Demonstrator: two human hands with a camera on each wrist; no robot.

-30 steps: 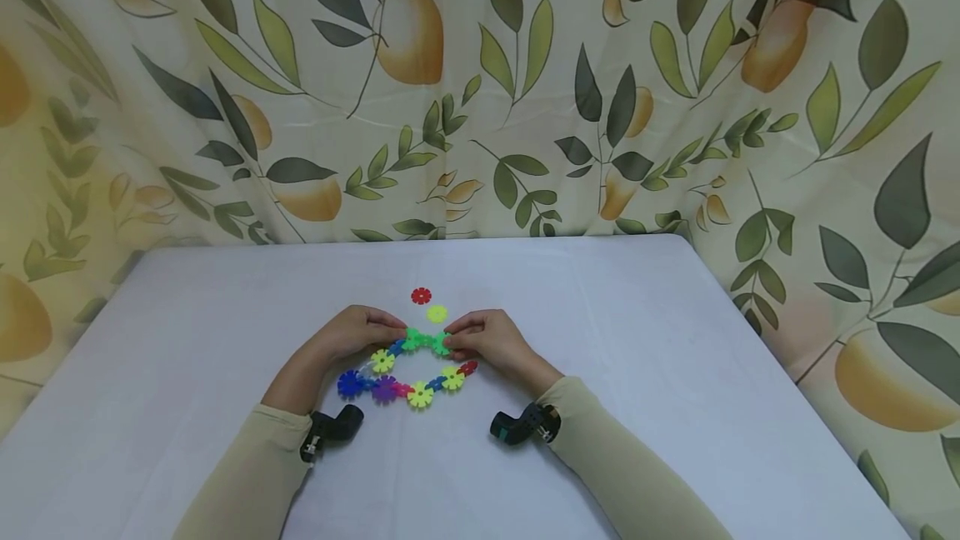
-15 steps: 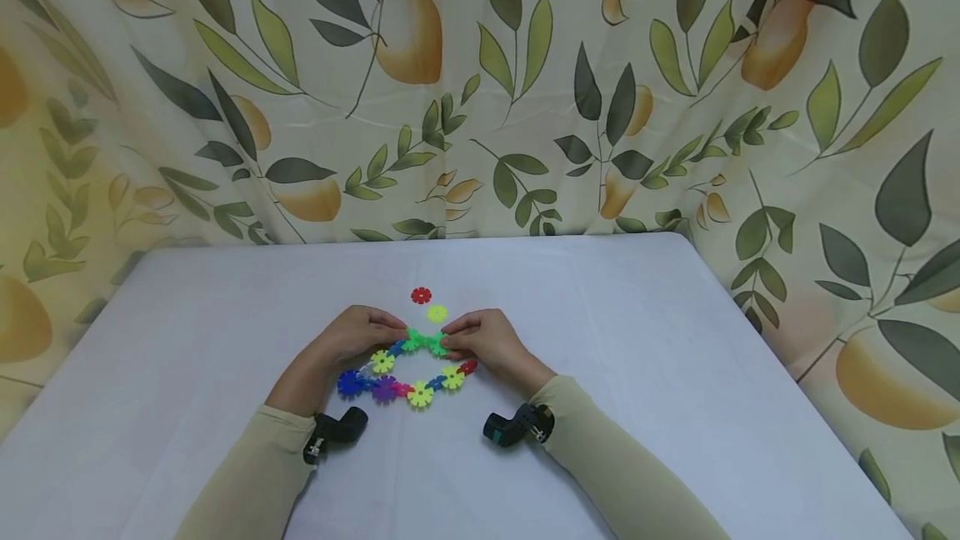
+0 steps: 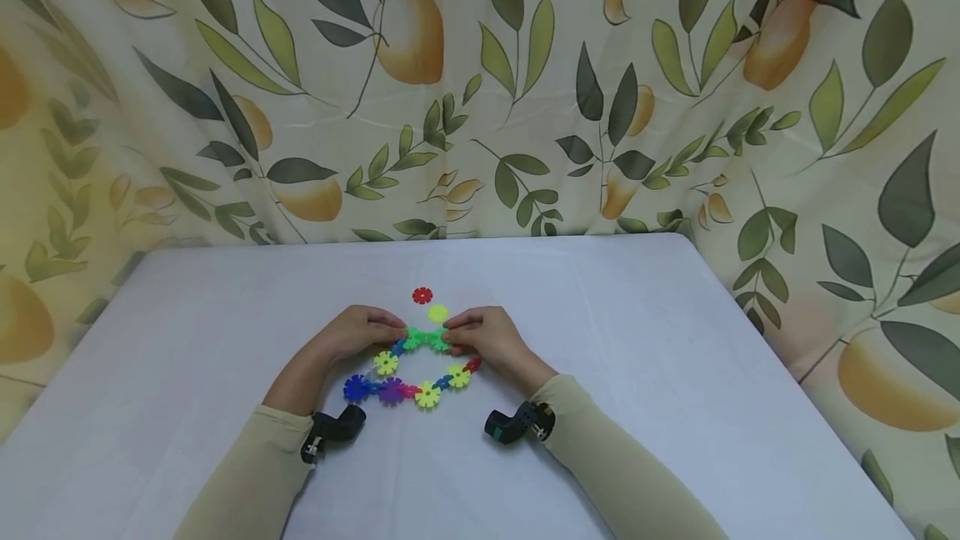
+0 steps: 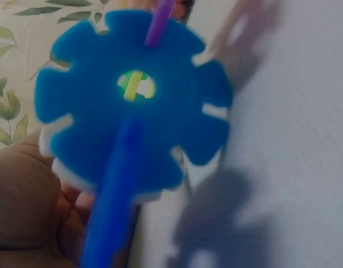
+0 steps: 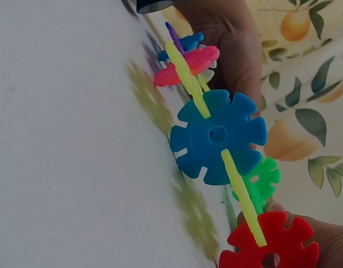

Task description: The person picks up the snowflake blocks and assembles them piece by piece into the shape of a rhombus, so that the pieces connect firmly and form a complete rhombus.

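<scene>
A chain of coloured snowflake discs (image 3: 408, 373) lies bent into a loop on the white table (image 3: 637, 373). Two green discs (image 3: 424, 340) form its far end. My left hand (image 3: 401, 330) pinches the left green disc and my right hand (image 3: 452, 333) pinches the right one, so they meet over the join. The left wrist view is filled by a blue disc (image 4: 132, 100) beside my palm (image 4: 26, 206). In the right wrist view a blue disc (image 5: 218, 137), a green disc (image 5: 261, 178) and a red disc (image 5: 269, 245) show edge to edge, with my right fingers (image 5: 327, 245) behind the red one.
A loose red disc (image 3: 422, 296) and a loose yellow disc (image 3: 438, 313) lie just beyond my hands. A leaf-and-fruit curtain (image 3: 480, 90) hangs behind and around the table. The table's right edge (image 3: 757, 348) runs diagonally toward me.
The loop's near side has shifted slightly to the right. Both hands keep their pinch on the green discs and have barely moved.
</scene>
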